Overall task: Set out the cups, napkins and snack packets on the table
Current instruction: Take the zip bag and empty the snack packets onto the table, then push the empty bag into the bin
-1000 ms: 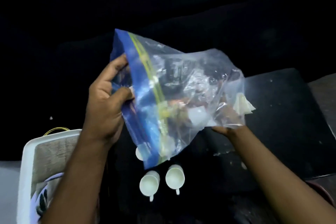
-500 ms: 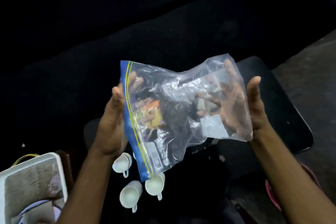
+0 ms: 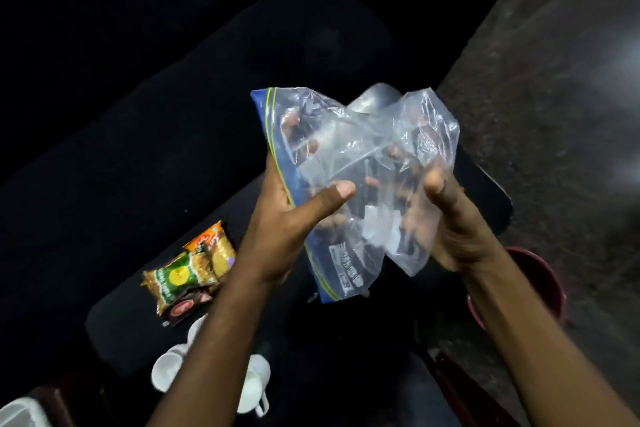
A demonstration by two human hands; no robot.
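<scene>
I hold a clear zip bag (image 3: 349, 149) with a blue and yellow seal strip above the black table (image 3: 485, 204). My left hand (image 3: 294, 222) grips its sealed edge, thumb across the plastic. My right hand (image 3: 446, 222) clasps the crumpled right side. Something white shows faintly through the plastic; I cannot tell what. Snack packets (image 3: 188, 270), orange, green and dark red, lie in a small pile on the table to the left. White cups (image 3: 166, 371) lie near the front edge, one (image 3: 254, 385) between my forearms.
A dark red bucket (image 3: 540, 288) stands on the floor under my right forearm. The corner of a white basket (image 3: 17, 412) shows at the bottom left. Grey concrete floor (image 3: 554, 114) runs along the right; the far side is dark.
The snack packets have left the bag and now lie on the table. The bag looks nearly empty and more crumpled between both hands. The view has swung to the right.
</scene>
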